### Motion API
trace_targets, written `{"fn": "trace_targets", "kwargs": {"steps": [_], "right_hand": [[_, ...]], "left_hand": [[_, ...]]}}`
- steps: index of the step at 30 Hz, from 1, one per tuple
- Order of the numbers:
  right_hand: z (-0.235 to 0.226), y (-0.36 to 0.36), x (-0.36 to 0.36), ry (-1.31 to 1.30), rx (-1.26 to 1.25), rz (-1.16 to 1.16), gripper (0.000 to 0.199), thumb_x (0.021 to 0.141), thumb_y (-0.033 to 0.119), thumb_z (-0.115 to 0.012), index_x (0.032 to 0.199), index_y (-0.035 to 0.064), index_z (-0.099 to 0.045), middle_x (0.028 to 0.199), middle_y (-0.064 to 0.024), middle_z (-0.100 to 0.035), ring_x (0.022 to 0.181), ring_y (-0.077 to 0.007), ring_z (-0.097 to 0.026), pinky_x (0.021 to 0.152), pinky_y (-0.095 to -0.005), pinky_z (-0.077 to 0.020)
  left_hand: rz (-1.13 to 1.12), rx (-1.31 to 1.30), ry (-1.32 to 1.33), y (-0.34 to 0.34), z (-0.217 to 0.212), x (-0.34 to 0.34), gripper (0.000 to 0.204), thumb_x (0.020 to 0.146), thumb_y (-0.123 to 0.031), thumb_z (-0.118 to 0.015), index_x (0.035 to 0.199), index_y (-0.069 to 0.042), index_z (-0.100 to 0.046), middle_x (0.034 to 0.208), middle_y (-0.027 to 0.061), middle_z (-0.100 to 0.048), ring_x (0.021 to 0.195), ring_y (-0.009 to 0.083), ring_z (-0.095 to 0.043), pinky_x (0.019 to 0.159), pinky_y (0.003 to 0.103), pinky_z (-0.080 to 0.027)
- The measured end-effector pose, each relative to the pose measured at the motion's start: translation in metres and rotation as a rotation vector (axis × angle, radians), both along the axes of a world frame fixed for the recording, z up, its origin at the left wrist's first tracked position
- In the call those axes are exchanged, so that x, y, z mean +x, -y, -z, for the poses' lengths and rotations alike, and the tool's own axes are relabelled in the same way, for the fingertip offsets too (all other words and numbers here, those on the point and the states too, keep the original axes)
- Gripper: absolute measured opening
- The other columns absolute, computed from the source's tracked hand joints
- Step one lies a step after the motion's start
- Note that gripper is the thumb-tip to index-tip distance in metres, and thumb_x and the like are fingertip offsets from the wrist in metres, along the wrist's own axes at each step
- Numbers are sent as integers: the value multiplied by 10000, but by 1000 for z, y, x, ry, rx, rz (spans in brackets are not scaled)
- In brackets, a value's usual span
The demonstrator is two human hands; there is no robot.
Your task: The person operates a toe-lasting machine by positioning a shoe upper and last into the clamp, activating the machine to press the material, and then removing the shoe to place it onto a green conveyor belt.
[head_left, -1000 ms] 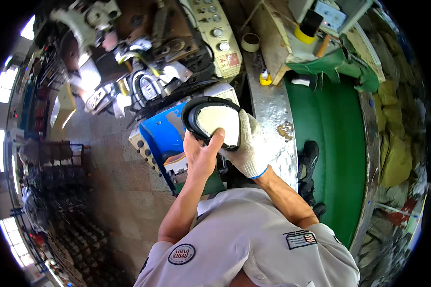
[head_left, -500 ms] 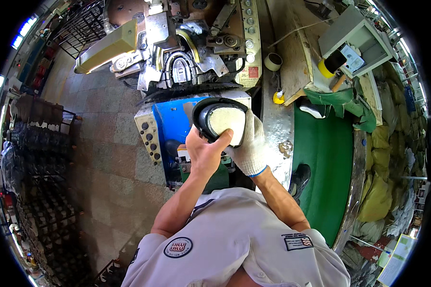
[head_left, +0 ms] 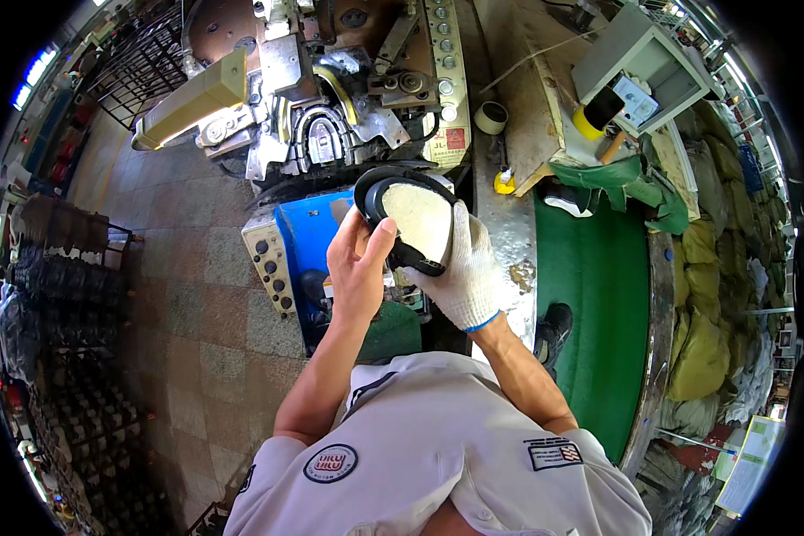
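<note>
Between my hands is a black shoe upper (head_left: 364,189) with a cream insole (head_left: 420,219) facing up at me. My bare left hand (head_left: 359,263) grips its left side, with the thumb raised along the edge and the fingers partly hidden behind it. A white knitted glove with a blue cuff covers my right hand (head_left: 469,277), which is wrapped round the right side and underneath. Just beyond the shoe upper stands a machine (head_left: 322,138) with a U-shaped metal clamp in its middle. Its blue front panel (head_left: 317,219) lies below my left hand's reach.
To the right run a metal ledge (head_left: 514,259) and a green belt (head_left: 594,313). A shoe (head_left: 567,202) sits under green cloth (head_left: 616,185). A black-and-yellow roll (head_left: 598,114) stands by a grey box (head_left: 639,67). Dark racks (head_left: 89,438) line the left; sacks (head_left: 701,348) pile up at right.
My left thumb has lifted off the insole to the shoe upper's left edge, and that hand has shifted left. The shoe upper has turned slightly, still in both hands.
</note>
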State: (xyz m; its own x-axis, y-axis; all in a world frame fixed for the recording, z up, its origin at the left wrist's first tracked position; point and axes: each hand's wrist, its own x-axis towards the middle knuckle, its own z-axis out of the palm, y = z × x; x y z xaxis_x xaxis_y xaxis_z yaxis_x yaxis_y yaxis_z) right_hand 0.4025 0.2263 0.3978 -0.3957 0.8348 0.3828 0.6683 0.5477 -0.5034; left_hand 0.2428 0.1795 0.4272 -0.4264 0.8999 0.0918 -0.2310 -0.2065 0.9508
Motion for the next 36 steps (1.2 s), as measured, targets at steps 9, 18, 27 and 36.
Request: {"fn": "trace_targets", "kwargs": {"steps": [9,18,27,36], "right_hand": [[-1,2,7,-26,12,16,1152,608,305,-910,1486,-71,-265,1251,-286,-544,1131,-461,-552,924,-497,-505],[-5,0,6,-8,-77,7,1167,590,293,-920,1489,-63,-266,1253,-265,-550,1125,-441,-558,939,-480,-499],[-12,-6,1,48,-182,-9,1161,602,322,-919,1506,-3,-268,1280,-262,-537,1141,-426,-578,918,-464,-528],[-24,-8,-8,79,-295,-27,1146,614,361,-901,1515,19,-282,1289,-260,-538,1139,-412,-599,914,-456,-540]], "left_hand": [[75,22,80,-5,12,-2,391,976,-169,-587,1315,24,-592,1121,45,-665,1009,111,-610,912,263,-472],[106,-23,-93,-8,15,-12,437,890,-50,-496,1315,21,-573,1004,-20,-617,846,57,-496,756,195,-396],[73,-20,-172,-8,5,-19,452,877,-23,-454,1310,10,-578,942,-45,-578,792,44,-448,689,183,-359],[76,39,-166,-7,4,-25,528,880,-5,-452,1405,36,-503,996,-28,-565,810,54,-451,707,184,-367]]}}
